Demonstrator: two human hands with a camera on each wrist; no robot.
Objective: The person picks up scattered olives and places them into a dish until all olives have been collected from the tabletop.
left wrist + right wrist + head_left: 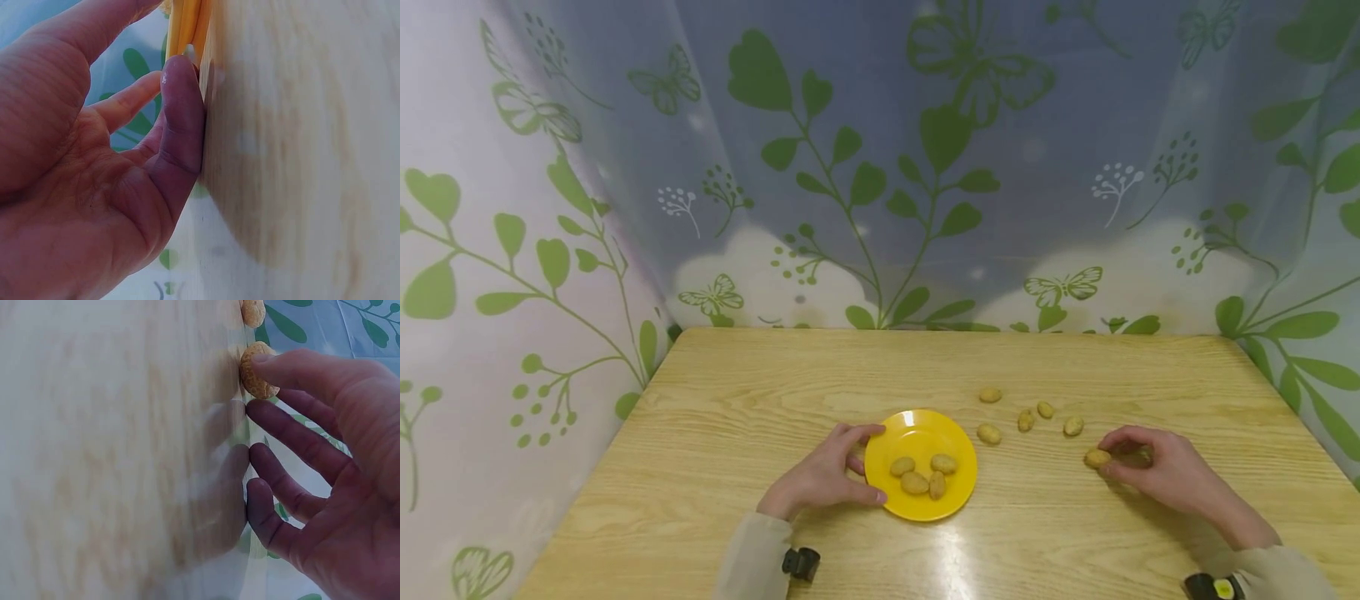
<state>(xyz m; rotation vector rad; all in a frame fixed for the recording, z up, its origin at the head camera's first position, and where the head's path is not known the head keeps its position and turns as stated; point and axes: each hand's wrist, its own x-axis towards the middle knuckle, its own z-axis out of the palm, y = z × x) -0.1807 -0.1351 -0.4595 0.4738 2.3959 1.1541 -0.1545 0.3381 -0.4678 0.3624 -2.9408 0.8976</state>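
Observation:
A yellow plate (921, 510) lies on the table with several small tan, potato-like pieces (914, 482) on it. The left hand (823, 473) grips the plate's left rim, thumb at the lower left and a finger at the upper left; in the left wrist view the hand (106, 150) is beside the plate's yellow edge (187, 25). At the right, the right hand (1172, 471) pinches one tan piece (1097, 457) on the table. In the right wrist view the thumb lies on that bumpy piece (259, 372), with the other fingertips of the hand (337, 456) on the tabletop.
Several more tan pieces lie on the wooden table (737, 383) between plate and right hand, including one (988, 433) just right of the plate and one (1073, 426) near the right hand. A curtain with green leaves (865, 183) hangs behind the table's back edge.

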